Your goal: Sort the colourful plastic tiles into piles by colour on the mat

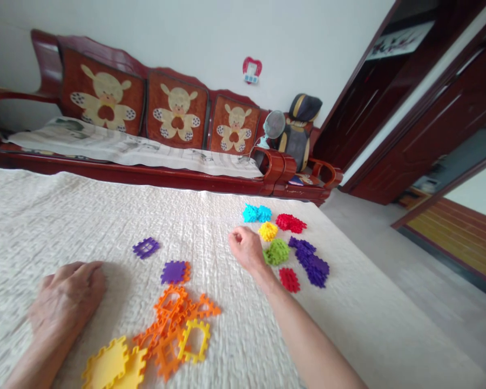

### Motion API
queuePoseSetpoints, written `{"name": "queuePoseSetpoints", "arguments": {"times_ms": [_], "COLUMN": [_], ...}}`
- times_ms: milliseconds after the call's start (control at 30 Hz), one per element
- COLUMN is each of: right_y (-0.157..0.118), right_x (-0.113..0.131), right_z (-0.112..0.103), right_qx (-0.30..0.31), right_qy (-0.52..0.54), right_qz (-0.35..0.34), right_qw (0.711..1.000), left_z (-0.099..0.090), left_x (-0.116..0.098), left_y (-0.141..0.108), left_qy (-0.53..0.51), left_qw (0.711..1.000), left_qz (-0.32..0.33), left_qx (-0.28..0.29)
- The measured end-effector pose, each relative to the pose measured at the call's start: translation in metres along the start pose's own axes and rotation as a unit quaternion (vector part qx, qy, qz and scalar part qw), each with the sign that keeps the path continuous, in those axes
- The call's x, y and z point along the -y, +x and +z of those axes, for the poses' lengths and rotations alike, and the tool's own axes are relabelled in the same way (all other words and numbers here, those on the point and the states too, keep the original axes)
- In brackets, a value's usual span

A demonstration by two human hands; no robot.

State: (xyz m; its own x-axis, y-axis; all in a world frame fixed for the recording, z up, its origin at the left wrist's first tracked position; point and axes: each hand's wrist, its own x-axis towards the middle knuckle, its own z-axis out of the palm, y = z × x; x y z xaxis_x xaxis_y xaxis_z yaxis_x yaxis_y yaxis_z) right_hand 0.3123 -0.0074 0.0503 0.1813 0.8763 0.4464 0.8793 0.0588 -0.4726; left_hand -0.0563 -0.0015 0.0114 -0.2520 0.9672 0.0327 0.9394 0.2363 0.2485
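My left hand (67, 297) rests palm down on the white cloth, its fingers loosely bent and nothing visible under them. My right hand (245, 247) is curled into a fist, with no piece showing in it, just left of the green pieces (277, 252) and yellow cluster (268, 232). Between the hands lie a purple frame (146, 247), a purple square (173, 272) over an orange piece, and an orange heap (170, 324). A yellow frame (203, 341) touches that heap. Yellow plates (106, 365) lie nearest me.
Blue pieces (257, 213), red pieces (290, 222), a purple pile (311, 262) and a separate red piece (289, 280) lie around the right hand. Beyond the cloth-covered table (85, 216) stand a wooden sofa (146, 174) with bear cushions and a small fan (274, 125).
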Motion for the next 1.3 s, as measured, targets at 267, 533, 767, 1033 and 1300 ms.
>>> {"name": "queuePoseSetpoints", "arguments": {"times_ms": [267,533,767,1033,1300], "right_y": [-0.071,-0.078,-0.075,-0.075,-0.076], "right_x": [0.016,0.014,0.015,0.016,0.032], "right_z": [0.044,0.05,0.049,0.046,0.049], "right_qx": [0.014,0.002,0.02,0.033,0.063], "right_qy": [0.105,0.127,0.099,0.088,0.16], "right_qz": [0.028,0.016,0.007,0.002,-0.049], "right_qw": [0.994,0.992,0.995,0.996,0.984], "left_z": [-0.001,0.007,0.009,0.002,0.003], "left_x": [-0.001,0.007,0.009,0.0,-0.002], "left_y": [0.004,0.015,0.013,-0.001,-0.001], "left_qy": [-0.019,-0.011,-0.043,-0.061,-0.073], "left_qw": [1.0,1.0,0.999,0.997,0.995], "left_qz": [-0.004,-0.017,0.007,0.029,0.021], "left_qx": [0.002,-0.001,-0.029,-0.047,-0.057]}}
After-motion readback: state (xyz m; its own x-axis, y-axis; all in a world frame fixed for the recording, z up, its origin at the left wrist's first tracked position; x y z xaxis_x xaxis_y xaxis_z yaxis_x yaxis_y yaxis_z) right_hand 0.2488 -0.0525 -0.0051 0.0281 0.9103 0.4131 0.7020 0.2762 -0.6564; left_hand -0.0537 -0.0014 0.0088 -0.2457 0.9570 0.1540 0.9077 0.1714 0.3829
